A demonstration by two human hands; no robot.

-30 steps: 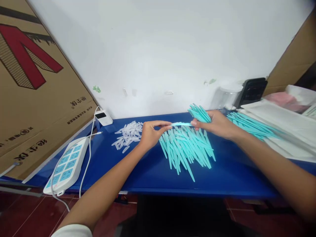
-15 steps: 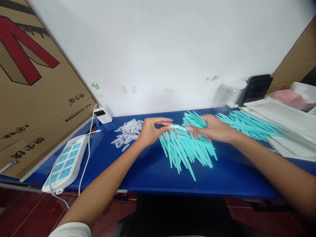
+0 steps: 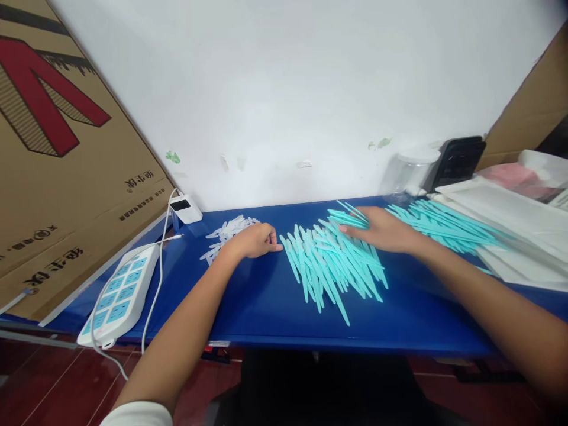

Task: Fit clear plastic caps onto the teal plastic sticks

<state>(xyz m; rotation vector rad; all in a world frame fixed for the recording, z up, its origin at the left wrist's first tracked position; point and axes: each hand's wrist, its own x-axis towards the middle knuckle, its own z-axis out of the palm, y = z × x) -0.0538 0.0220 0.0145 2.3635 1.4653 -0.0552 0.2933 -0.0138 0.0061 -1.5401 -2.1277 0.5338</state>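
My left hand (image 3: pixel 256 240) is closed beside the pile of small translucent plastic caps (image 3: pixel 231 228), fingers curled and thumb pointing right. Whatever it may hold is hidden. My right hand (image 3: pixel 379 229) grips a bunch of thin turquoise plastic sticks (image 3: pixel 350 219), their ends fanning out past the thumb. Below and left of it, a heap of turquoise sticks (image 3: pixel 331 266) lies spread on the blue table, with paler, translucent upper ends. Behind the right wrist is another pile of turquoise sticks (image 3: pixel 444 225).
The blue table (image 3: pixel 261 313) meets a white wall. At left are a power strip (image 3: pixel 119 293), a white device (image 3: pixel 186 209) with a cable, and a large cardboard box (image 3: pixel 80 189). White trays (image 3: pixel 523 219), a clear jar (image 3: pixel 412 171) and a black object (image 3: pixel 459 163) stand at right.
My left hand has moved left, away from the stick held between both hands, towards the caps. That stick no longer spans the hands. My right hand stays nearly in place with its bunch.
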